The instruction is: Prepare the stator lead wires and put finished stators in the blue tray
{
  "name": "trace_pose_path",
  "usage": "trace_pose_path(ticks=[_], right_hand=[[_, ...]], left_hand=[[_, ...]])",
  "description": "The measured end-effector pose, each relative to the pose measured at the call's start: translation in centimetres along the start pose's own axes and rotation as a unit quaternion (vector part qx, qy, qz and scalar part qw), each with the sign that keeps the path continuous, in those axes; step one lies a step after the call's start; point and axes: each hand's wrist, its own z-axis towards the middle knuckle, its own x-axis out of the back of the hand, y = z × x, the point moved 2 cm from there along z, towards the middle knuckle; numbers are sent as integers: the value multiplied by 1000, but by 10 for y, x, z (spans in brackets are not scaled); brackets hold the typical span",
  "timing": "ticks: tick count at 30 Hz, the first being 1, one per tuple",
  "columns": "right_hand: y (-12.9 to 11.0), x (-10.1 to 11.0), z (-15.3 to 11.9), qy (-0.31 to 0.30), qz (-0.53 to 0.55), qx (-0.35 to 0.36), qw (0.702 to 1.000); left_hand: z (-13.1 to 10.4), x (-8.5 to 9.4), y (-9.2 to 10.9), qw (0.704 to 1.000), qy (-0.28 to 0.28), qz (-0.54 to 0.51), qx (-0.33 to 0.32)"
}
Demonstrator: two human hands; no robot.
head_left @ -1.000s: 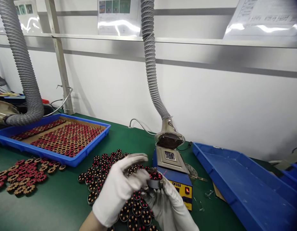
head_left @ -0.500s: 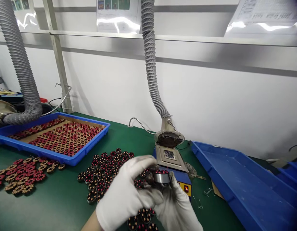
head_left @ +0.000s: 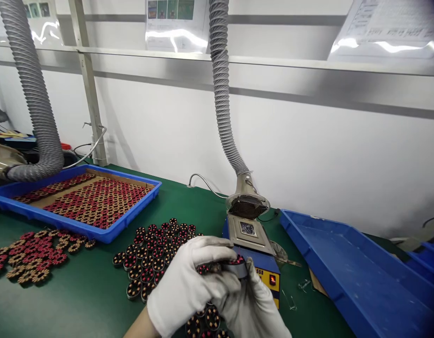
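Note:
White gloves cover both my hands. Between them, in front of the blue and yellow machine (head_left: 269, 265), is a round part (head_left: 238, 266) with a grey metal rim and a red and black top. My left hand (head_left: 197, 277) curls over its left side, fingers closed on it. From the right and below, my right hand (head_left: 254, 305) grips the same part, thumb against the rim. Many similar round parts (head_left: 151, 251) stand on the green table left of and below my hands.
A blue tray (head_left: 132, 217) of red and tan rings sits at the left, with loose rings (head_left: 30, 256) before it. A big blue tray (head_left: 364, 267) lies right. A grey hose (head_left: 222, 94) hangs above the machine's square metal plate (head_left: 250, 231).
The round part has tilted and sits slightly lower. My left hand has shifted a little right and down, its fingers now lying over the part's left edge.

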Motion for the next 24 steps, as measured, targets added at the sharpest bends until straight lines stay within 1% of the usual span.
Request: trace_pose_path(ticks=[2,4,6,8,9,10,11,13,14,15,17,19,22,23,24], right_hand=[[0,1,-1,11,-38,8,999],[1,1,-3,29,-79,5,996],[0,0,-5,38,-90,-1,995],[-1,-2,-7,35,-75,-15,996],[-2,-3,-7,32,-65,-21,997],[-3,-4,-8,30,-55,-25,998],[-4,-4,-8,32,-46,-24,998],[-5,-4,-8,45,-36,-11,998],[-5,-4,-8,53,-35,-3,998],[-4,-4,-8,61,-40,2,997],[-3,-3,-8,69,-55,4,996],[-1,-2,-9,70,-66,9,995],[-2,0,-9,72,-60,9,996],[-2,1,-9,71,-56,7,996],[-3,3,-9,67,-52,4,996]], left_hand=[[0,-2,-4,995,25,-91,20],[0,0,-6,988,67,-135,8],[-1,5,-5,983,122,-138,-22],[-3,13,0,975,176,-129,-45],[-4,17,2,975,184,-119,-42],[-4,19,5,978,174,-110,-21],[-4,19,7,984,145,-99,13],[-3,16,8,991,69,-74,84],[-2,13,8,991,46,-75,103],[-1,10,8,990,36,-87,103],[0,5,7,989,46,-116,78],[0,4,6,989,68,-123,47],[-3,11,8,987,121,-106,-2],[-5,15,9,984,142,-109,-12],[-6,18,9,982,155,-110,-8]])
